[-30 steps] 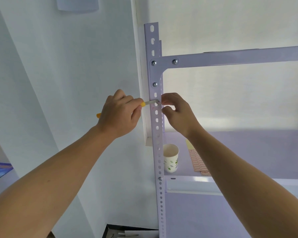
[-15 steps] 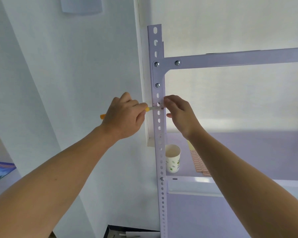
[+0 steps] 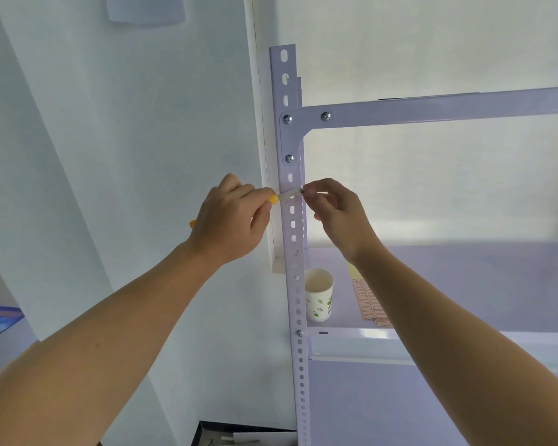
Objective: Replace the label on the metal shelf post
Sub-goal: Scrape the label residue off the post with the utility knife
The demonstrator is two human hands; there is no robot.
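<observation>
A white perforated metal shelf post (image 3: 295, 284) runs up the middle of the view. My left hand (image 3: 231, 225) is closed around a yellow-handled blade tool (image 3: 279, 197), whose pale blade lies across the post just below the bolted bracket. My right hand (image 3: 337, 214) is at the post's right edge, thumb and forefinger pinched together at the blade's tip. Whether a label sits between those fingers is too small to tell. A sheet of pink labels (image 3: 369, 305) lies on the shelf below.
A paper cup (image 3: 319, 294) with green leaf print stands on the white shelf (image 3: 432, 342) beside the post. A horizontal beam (image 3: 432, 107) is bolted above. A white wall stands to the left, and a dark box (image 3: 239, 436) sits at the bottom.
Both hands have stayed at the same spot on the post. The right fingers have closed into a tighter pinch at the blade's tip. The view has shifted slightly.
</observation>
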